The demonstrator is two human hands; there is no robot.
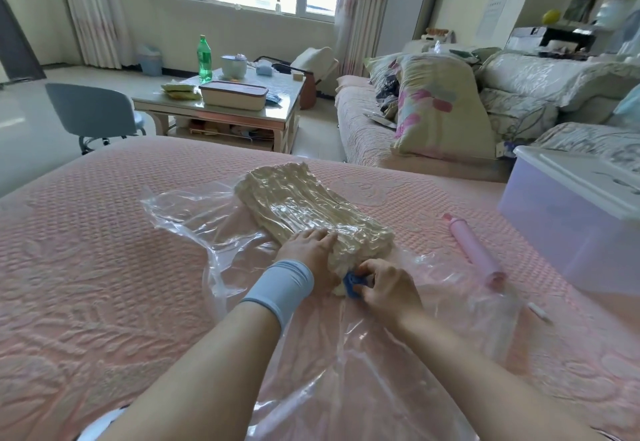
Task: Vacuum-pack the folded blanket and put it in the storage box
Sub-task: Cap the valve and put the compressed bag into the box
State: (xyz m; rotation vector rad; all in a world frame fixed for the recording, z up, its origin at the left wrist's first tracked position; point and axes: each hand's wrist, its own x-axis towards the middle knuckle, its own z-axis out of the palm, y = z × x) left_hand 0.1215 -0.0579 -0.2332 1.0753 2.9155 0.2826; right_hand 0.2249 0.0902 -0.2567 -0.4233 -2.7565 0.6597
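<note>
A cream folded blanket [304,203] lies shrunk and wrinkled inside a clear vacuum bag [214,229] on the pink bedspread [86,267]. My left hand [311,250], with a grey-blue wristband, presses flat on the blanket's near end. My right hand [388,286] pinches the blue valve cap [353,283] on the bag, right beside the blanket's near corner. A pink hand pump [472,248] lies on the bed to the right. The translucent storage box [568,218] with a white lid stands at the bed's right edge.
A small white clip [538,312] lies near the bag's right edge. Beyond the bed are a coffee table [221,108] with a green bottle and a box, a grey swivel chair [93,114], and a sofa [450,118] piled with pillows and bedding.
</note>
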